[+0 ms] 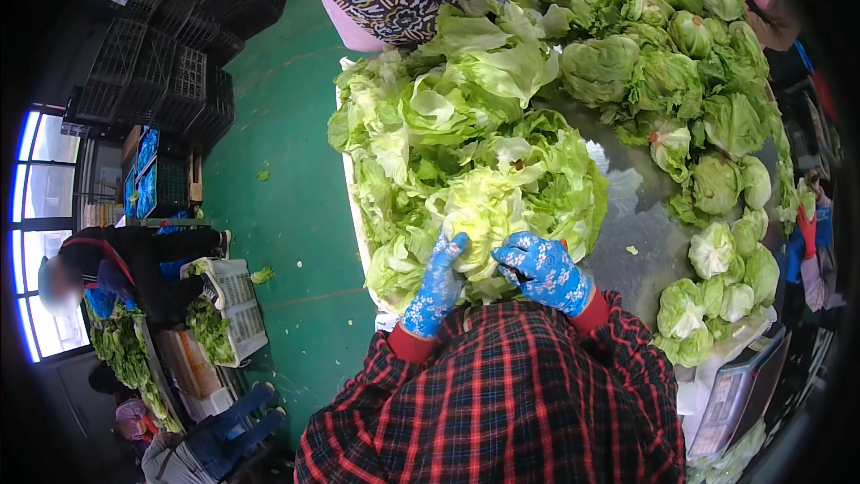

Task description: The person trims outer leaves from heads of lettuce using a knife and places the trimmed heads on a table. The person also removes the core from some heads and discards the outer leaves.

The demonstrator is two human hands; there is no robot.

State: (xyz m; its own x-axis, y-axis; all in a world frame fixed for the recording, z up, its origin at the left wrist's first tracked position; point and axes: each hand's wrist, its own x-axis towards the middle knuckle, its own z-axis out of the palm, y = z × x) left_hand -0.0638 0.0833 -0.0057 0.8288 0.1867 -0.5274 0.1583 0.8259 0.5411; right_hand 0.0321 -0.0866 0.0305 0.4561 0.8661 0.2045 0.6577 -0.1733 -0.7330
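Observation:
Both my hands wear blue flowered gloves. My left hand touches the left side of a pale, opened lettuce head, its thumb against the leaves. On the other side, my right hand has its fingers bent at the leaves; something small and orange-red shows by its knuckles, too hidden to identify. Around the pale head lies a heap of loose green lettuce leaves on the metal-topped table. Whether either hand grips the leaves firmly is hard to see.
Whole iceberg lettuces are piled along the table's right side. A co-worker in a patterned apron stands at the far edge. Black plastic crates are stacked left of the green floor. Other people work beside a white crate at left.

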